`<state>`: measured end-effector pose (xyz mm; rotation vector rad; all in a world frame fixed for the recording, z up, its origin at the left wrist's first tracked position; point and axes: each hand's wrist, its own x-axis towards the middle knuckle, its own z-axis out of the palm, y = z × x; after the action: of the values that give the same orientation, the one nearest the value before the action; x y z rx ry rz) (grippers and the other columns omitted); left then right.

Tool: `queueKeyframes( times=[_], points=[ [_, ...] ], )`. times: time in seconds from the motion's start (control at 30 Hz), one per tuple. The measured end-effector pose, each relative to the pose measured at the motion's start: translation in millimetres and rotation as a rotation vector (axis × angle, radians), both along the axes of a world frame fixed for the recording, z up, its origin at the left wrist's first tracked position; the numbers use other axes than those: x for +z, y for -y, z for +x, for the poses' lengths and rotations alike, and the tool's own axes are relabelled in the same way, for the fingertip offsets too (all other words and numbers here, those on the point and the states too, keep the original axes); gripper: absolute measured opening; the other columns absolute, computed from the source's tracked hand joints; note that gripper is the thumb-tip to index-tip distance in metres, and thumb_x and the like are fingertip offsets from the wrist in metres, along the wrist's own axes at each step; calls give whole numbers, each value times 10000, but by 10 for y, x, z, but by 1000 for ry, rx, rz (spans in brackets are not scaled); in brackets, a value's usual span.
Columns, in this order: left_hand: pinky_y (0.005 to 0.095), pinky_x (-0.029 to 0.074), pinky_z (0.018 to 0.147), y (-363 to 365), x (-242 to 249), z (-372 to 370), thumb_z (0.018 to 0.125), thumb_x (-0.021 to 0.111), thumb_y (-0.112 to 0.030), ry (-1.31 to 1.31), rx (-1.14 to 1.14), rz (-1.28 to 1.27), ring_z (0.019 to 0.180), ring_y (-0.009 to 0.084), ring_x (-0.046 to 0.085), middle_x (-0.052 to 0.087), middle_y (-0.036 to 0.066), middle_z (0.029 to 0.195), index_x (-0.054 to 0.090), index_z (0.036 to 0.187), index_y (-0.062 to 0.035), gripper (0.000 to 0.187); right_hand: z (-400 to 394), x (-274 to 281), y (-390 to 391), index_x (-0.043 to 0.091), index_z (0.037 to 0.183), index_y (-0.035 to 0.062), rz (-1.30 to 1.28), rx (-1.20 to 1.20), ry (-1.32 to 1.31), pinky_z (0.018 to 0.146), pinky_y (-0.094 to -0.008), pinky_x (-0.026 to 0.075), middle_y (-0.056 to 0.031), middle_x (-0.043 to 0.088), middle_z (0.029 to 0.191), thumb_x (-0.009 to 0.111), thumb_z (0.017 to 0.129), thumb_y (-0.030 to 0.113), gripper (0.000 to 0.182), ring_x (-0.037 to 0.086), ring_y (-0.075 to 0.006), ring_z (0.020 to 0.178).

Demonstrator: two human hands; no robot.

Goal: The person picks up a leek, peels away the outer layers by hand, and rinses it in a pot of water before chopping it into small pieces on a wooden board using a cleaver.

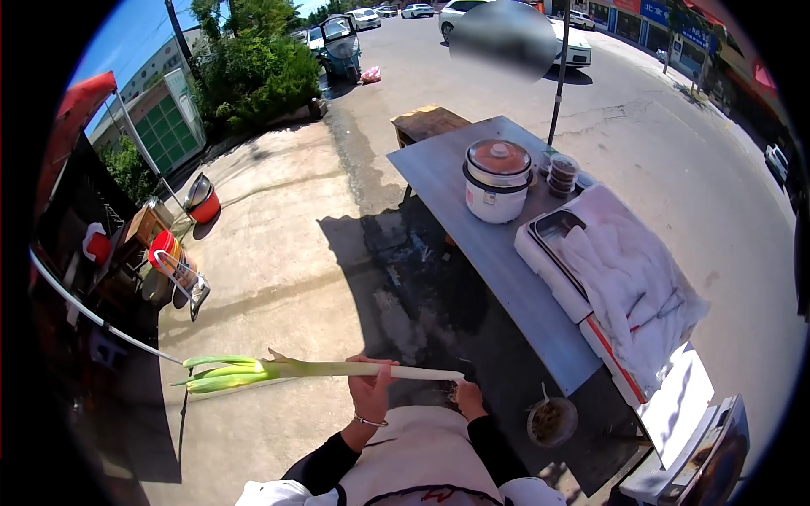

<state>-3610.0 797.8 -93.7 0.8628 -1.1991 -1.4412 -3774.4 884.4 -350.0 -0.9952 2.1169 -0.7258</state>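
A long green onion (321,368) lies level across the front of my body, its cut green leaves to the left and its white root end to the right. My left hand (369,390) is closed around the white stalk near its middle, with a bracelet on the wrist. At the right end my right hand (470,399) is closed in a pinch at the stringy roots (454,390); its fingertips are partly hidden. Below and to the right of that hand, a round bin (553,422) on the ground holds scraps.
A metal-topped table (472,253) stands ahead to the right. It bears a rice cooker (498,190), stacked containers (562,173) and white boxes under a white cloth (624,253). Buckets (202,201) and a stool-like frame (181,274) stand left. A pole (559,84) rises behind the table.
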Motion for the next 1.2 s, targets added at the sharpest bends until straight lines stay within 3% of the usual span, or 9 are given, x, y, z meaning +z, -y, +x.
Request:
queueKeyframes(
  times=[0.13, 0.2, 0.47, 0.63, 0.73, 0.83, 0.93, 1.0, 1.2],
  points=[
    [364, 546, 788, 217, 64, 85, 863, 531, 25, 84, -28, -107, 923, 252, 609, 587, 155, 941, 301, 1082, -62, 329, -101, 319, -309, 612, 894, 29, -107, -64, -212, 754, -437, 478, -217, 621, 878, 478, 849, 199, 222, 593, -342, 877],
    [405, 533, 839, 243, 157, 159, 882, 515, -1, 67, -35, -51, 1000, 260, 575, 558, 174, 1024, 308, 1076, -49, 287, -85, 26, -422, 581, 956, -11, -179, -460, 292, 769, -448, 436, -217, 606, 898, 460, 840, 260, 319, 566, -396, 879],
    [449, 522, 865, 176, 52, 516, 891, 540, -70, 253, -46, 43, 1003, 271, 580, 552, 171, 1054, 348, 1050, -58, 250, -504, 262, -1687, 443, 1172, 43, -159, -1067, 629, 421, -263, 397, -51, 507, 690, 381, 907, 137, 288, 494, -116, 495],
    [447, 521, 852, 99, 34, 591, 884, 557, -81, 323, -117, 53, 1000, 266, 578, 559, 160, 1026, 351, 1050, -58, 265, -1261, -307, -2719, 241, 1346, 16, 205, -1221, 284, 610, -440, 488, -174, 415, 1256, 475, 889, 202, 547, 506, -325, 1054],
    [455, 518, 849, 68, 76, 591, 887, 553, -88, 344, -149, 50, 996, 264, 580, 561, 160, 1033, 356, 1049, -56, 257, -1301, -22, -2865, 362, 1295, -15, -140, -1418, 451, 616, -400, 485, -155, 527, 1141, 493, 891, 221, 486, 572, -288, 963],
    [370, 523, 818, 113, 109, 576, 873, 554, -50, 360, -173, 58, 949, 215, 593, 595, 146, 970, 365, 1044, -62, 255, -1288, -188, -3092, 589, 851, 4, -261, -1318, 388, 531, -297, 429, -91, 583, 701, 521, 853, 239, 244, 603, -209, 653],
    [312, 477, 791, 413, -84, 797, 839, 570, -14, 505, -342, 37, 875, 181, 590, 605, 129, 937, 394, 1030, -66, 265, -1176, 134, -2927, 634, 1001, -26, 28, -1109, 370, 657, -259, 468, -57, 645, 831, 582, 856, 213, 285, 612, -143, 726],
    [286, 442, 764, 458, -112, 795, 767, 527, 42, 602, -336, 32, 817, 155, 570, 590, 65, 825, 459, 962, -51, 227, -1063, -472, -2866, 655, 859, 13, -23, -500, -163, 615, -281, 475, -86, 646, 734, 598, 817, 209, 209, 633, -171, 688],
    [355, 427, 566, 426, -344, 959, 730, 474, -54, 1065, -438, -136, 633, 244, 571, 534, 113, 626, 454, 803, -60, 76, -582, 591, -1578, 652, 986, 14, -220, -284, 394, 700, -264, 485, -86, 672, 872, 648, 787, 166, 250, 630, -136, 783]
  ],
)
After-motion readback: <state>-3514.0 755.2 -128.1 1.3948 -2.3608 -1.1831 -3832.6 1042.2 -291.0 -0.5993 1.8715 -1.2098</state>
